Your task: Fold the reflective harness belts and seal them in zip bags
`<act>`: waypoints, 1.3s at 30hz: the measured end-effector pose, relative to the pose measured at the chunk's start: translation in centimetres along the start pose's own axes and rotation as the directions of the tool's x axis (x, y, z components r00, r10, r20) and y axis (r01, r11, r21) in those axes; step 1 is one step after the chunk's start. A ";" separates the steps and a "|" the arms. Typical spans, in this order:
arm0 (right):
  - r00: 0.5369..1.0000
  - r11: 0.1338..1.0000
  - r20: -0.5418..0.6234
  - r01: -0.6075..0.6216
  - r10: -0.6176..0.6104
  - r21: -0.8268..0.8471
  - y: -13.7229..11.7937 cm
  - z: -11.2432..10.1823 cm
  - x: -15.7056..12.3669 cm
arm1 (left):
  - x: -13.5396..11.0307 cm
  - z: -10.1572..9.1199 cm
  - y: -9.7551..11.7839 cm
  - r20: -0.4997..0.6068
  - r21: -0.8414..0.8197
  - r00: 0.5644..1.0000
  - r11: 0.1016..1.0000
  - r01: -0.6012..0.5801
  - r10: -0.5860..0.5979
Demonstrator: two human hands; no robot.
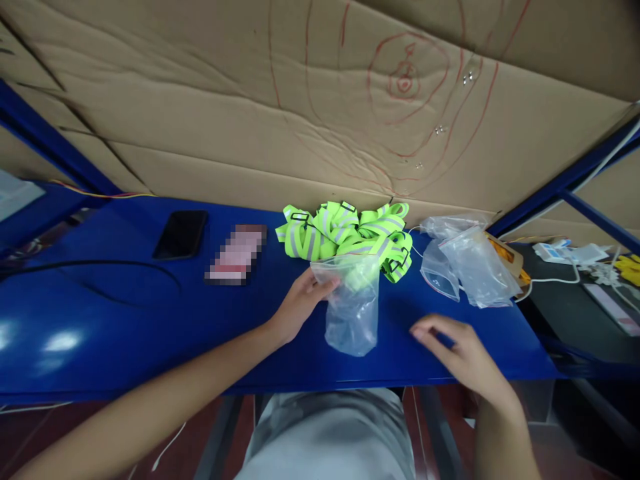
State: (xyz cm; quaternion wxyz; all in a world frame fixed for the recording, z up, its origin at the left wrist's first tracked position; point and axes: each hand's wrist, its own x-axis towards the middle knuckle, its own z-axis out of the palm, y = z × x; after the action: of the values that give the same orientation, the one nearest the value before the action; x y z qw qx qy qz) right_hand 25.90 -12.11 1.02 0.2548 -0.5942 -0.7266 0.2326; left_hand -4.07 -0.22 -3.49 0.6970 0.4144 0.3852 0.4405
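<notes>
My left hand (pixel 299 303) pinches the upper left edge of a clear plastic zip bag (pixel 354 313), its thumb lying across the front. The bag hangs upright over the blue table, and no contents show inside. Just behind it lies a pile of neon yellow-green reflective straps (pixel 340 230) with grey stripes and black buckles, partly seen through the bag's top. To the right of the bag, my right hand (pixel 457 347) hovers apart from it above the table's front part. Its thumb and forefinger tips come together in a loose pinch with nothing visible between them.
Several clear plastic bags (pixel 475 267) lie at the table's right. A black phone (pixel 181 235) and a pixelated item (pixel 237 255) are on the left, near a black cable (pixel 125 265). A cardboard wall (pixel 210 133) rises behind the blue table (pixel 125 333); blue frame posts stand at both sides.
</notes>
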 end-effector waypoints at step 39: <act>0.964 0.821 0.247 -0.219 0.099 0.528 -3.0 5.3 7.3 | -0.8 -0.1 -0.5 0.356 0.228 0.888 0.948 0.221 -0.292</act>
State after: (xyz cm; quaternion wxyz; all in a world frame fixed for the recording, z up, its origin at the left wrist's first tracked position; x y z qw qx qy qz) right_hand 19.08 -5.71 -0.40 0.3169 -0.5270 -0.5990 0.5129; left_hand -4.24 -1.07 -3.90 0.7705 0.4998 0.3307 0.2171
